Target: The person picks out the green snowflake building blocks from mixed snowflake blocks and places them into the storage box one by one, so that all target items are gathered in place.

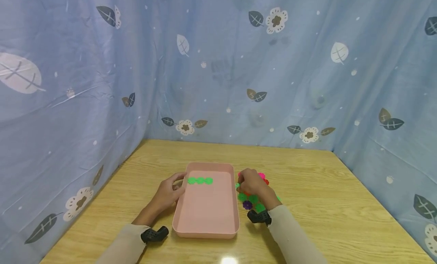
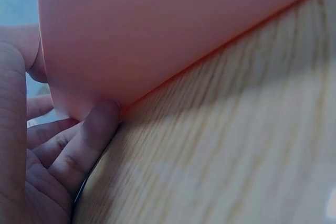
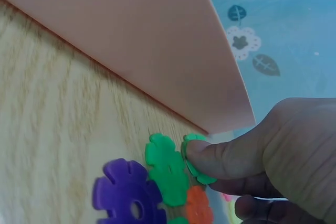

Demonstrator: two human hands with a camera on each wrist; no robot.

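Head view: L hand [image 1: 165,194] is gripping the L side of the pink tray [image 1: 206,214], fingers partly bent at rim & wall, no wide gap. Tray is sitting flat on the wood table [image 1: 307,203], approx. centre, btwn the two hands. Inside, nr the far L corner, the green row [image 1: 200,180] of 3 flower discs is lying crosswise, discs touching end to end. R hand [image 1: 253,181] is reaching over the mixed pile [image 1: 253,199] just R of tray, fingertips closing on a green bit [image 1: 237,185] beside the tray's R wall. Pile is showing green, pink, red & orange discs, plus a purple disc [image 1: 247,205] at the near side. Black wrist cams [image 1: 155,234] are sitting on both wrists, over light sleeves [image 1: 293,233]. Blue curtain [image 1: 218,74] w/ leaf & flower prints is hanging behind & at both sides.

L wrist view: L hand is holding the tray edge, one digit tucking behind the rim, another pressing low on the outer wall nr the tabletop; exact grip force can't tell.

R wrist view: R hand is pinching the green bit btwn thumb & finger, almost no gap, disc standing tilted just beside a green disc [image 3: 168,169]. An orange disc [image 3: 199,205] is lying below; purple disc is lying further L.
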